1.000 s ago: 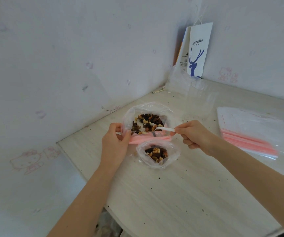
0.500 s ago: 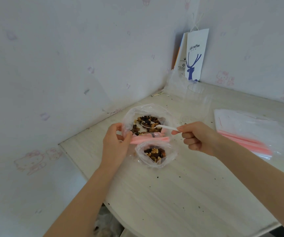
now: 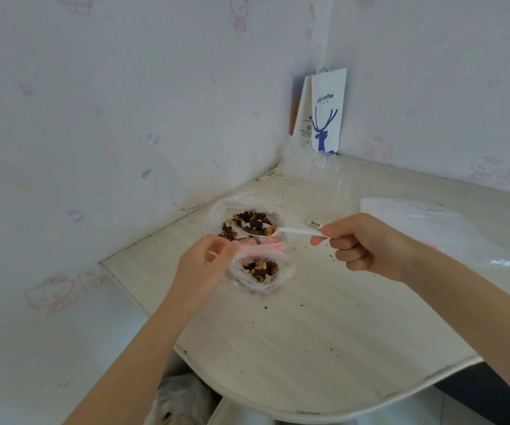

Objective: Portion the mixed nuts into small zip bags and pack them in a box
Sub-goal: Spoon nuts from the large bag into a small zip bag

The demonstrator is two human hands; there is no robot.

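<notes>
Behind small zip bag [image 3: 259, 276]: nut bag [image 3: 241, 207], loaded spoon [image 3: 296, 230]; spare bags [image 3: 431, 228] right.

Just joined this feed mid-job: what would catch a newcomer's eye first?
Two open bags of mixed nuts at the middle of the table: the large bag behind, the small zip bag in front, gripped by the left hand. The right hand holds a white spoon loaded with nuts over the large bag. A deer-printed paper bag stands in the far corner.

Single head-worn view, forward and down, close over table [image 3: 278, 332].
</notes>
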